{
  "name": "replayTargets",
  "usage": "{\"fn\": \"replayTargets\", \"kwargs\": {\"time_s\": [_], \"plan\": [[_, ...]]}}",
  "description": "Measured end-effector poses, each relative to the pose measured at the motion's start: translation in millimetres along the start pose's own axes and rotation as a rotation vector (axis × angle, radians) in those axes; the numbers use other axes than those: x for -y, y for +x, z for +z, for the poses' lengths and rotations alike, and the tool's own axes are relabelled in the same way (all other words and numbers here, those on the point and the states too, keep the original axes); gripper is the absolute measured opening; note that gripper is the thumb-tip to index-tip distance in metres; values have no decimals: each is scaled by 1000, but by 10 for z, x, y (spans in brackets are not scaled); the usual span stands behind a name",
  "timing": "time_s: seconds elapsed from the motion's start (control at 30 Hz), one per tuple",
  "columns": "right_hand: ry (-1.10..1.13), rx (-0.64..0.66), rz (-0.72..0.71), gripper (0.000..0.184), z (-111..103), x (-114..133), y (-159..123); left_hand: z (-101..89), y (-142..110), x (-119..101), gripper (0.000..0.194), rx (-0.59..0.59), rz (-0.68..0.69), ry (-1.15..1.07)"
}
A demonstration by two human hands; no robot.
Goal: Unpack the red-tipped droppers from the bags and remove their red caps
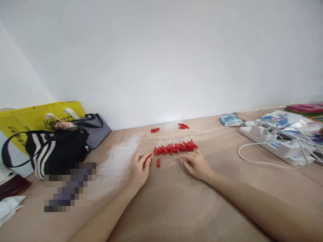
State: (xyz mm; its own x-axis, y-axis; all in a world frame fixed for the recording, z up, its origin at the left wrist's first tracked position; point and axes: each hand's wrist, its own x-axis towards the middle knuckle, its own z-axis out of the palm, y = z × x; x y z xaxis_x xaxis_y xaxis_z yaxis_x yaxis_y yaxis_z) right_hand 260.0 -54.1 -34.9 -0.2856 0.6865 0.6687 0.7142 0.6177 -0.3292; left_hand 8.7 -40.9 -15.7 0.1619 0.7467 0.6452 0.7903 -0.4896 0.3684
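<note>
Over the brown, wood-patterned counter (161, 208), the bare left hand (139, 169) has its fingers closed on small, slim red pieces (147, 158), their number hard to tell. The bare right hand (196, 163) has its fingers clamped on a thin, clear plastic piece (178, 164). Between the hands, one club-shaped red piece (158, 163) lies alone on the counter. Left of them spread flat, translucent plastic sheets (118, 159). Just beyond the hands runs a dense row of pale-stemmed, red-ended sticks (175, 148), red ends nearest. Farther back, near the white wall (161, 60), lie two little red heaps (183, 126)
</note>
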Motion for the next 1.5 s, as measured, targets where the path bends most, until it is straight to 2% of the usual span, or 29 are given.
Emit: {"fn": "replayTargets", "kwargs": {"time_s": [0.13,0.27,0.47,0.6,0.8,1.0,1.23,1.5], "plan": [[-3,19,89,25,58,32,38,-13,99,137,28,72,-271,15],[-53,46,93,28,106,46,61,-75,147,150,30,178,-381,-7],[-212,154,151,32,136,118,89,-111,139,58,34,308,-330,-24],[-316,199,181,29,116,200,111,-99,122,46,42,292,-316,-63],[-359,226,160,28,82,273,121,-86,90,-4,37,316,-287,-123],[-307,224,154,30,74,307,111,-106,80,-68,33,305,-256,-111],[-234,199,318,24,59,233,106,-84,69,-17,33,303,-249,-105],[-225,240,389,18,46,218,121,-26,115,46,28,179,-154,-13]]}}
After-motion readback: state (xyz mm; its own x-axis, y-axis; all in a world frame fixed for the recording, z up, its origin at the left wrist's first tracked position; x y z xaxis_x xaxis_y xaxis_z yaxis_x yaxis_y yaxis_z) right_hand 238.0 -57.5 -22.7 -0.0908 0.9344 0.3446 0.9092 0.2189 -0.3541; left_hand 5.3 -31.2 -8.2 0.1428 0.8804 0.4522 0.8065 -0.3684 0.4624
